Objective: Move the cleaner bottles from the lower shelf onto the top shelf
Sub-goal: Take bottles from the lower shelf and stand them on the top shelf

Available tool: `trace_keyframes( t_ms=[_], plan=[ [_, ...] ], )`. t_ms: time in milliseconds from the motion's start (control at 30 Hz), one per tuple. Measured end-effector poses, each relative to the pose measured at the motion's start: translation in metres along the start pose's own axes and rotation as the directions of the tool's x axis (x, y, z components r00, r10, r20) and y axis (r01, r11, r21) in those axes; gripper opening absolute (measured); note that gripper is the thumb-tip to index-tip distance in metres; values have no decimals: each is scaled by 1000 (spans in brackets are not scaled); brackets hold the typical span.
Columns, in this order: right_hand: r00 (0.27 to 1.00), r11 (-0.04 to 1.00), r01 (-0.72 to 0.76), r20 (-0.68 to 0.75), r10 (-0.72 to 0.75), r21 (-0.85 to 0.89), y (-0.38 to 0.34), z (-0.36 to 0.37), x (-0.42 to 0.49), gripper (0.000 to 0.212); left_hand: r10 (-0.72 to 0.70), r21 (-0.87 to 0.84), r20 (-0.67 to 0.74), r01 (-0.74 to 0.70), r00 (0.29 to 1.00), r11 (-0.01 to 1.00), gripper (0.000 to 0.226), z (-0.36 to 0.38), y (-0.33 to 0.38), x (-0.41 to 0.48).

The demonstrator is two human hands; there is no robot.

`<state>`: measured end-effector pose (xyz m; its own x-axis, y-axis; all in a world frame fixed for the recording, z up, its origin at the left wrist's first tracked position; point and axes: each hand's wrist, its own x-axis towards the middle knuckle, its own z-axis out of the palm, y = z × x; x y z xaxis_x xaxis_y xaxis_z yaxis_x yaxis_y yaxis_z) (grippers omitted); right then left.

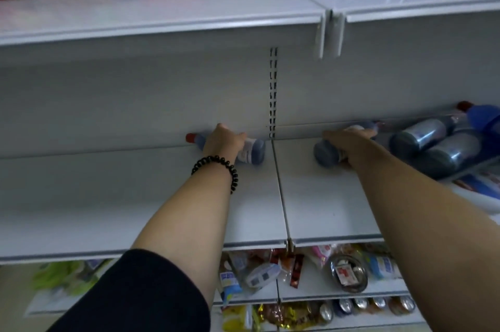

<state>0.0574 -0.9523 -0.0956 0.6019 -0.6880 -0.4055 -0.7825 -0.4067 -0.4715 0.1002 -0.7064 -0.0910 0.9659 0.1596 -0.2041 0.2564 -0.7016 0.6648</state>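
Where the black sleeve (140,294) ends, a bare forearm with a beaded bracelet (216,162) crosses the shelf (108,196) to its back edge. There the left hand (224,139) curls round a red-capped bottle (253,152) lying sideways. The right hand (349,137) wraps over a second bottle (326,153), just right of the shelf seam. More bottles (433,142) pile at the right end, below the top shelf (162,12).

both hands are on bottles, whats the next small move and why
Probably lift both straight off the lower shelf. The left hand grips the red-capped cleaner bottle lying against the back wall, the right hand grips a second cleaner bottle lying near the pile of bottles, and the shelf above has bare space at its front.
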Motion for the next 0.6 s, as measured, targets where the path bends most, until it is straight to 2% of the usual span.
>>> trace_keyframes(
  t_ms=[33,67,100,133,167,200,233,267,300,333,400,433,500,600],
  plan=[
    [1000,999,-15,27,14,43,3,5,0,52,-27,-18,46,27,999,999,51,-4,0,-1],
    [998,1000,-25,66,25,8,3,7,7,57,-38,-29,89,41,995,999,54,-7,-1,-2],
    [991,990,80,115,-67,-113,10,9,13,64,-40,-33,124,45,991,998,57,-11,-2,-6],
    [983,978,126,150,-102,-164,14,20,34,77,-37,-35,152,42,988,998,59,-17,-3,-11],
    [977,981,142,176,-119,-129,20,34,62,92,-35,-21,174,39,984,999,63,-21,-6,-15],
    [974,979,163,181,-140,-123,21,38,46,109,-28,4,192,28,981,1000,69,-25,-9,-17],
    [963,972,190,221,-157,-139,21,30,15,109,-25,38,210,18,977,999,78,-28,-12,-20],
    [948,956,229,268,-175,-185,19,26,-13,92,-27,78,227,9,974,997,88,-28,-15,-21],
    [940,963,222,297,-168,-156,17,19,-50,77,-32,122,241,3,970,993,97,-30,-16,-25],
    [949,973,203,269,-167,-111,15,19,-58,80,-37,163,253,-4,967,987,103,-30,-18,-27],
    [964,971,202,202,-173,-131,17,24,-68,115,-51,216,283,-12,958,976,112,-31,-23,-35],
    [958,963,234,199,-205,-135,17,30,-69,127,-42,214,299,-24,953,976,108,-30,-27,-39],
    [938,947,300,217,-271,-113,16,43,-67,126,30,212,329,-105,944,972,79,-21,-33,-46],
    [933,946,314,211,-292,-79,16,47,-89,81,78,136,310,-126,947,983,56,-3,-35,-59]
  ],
)
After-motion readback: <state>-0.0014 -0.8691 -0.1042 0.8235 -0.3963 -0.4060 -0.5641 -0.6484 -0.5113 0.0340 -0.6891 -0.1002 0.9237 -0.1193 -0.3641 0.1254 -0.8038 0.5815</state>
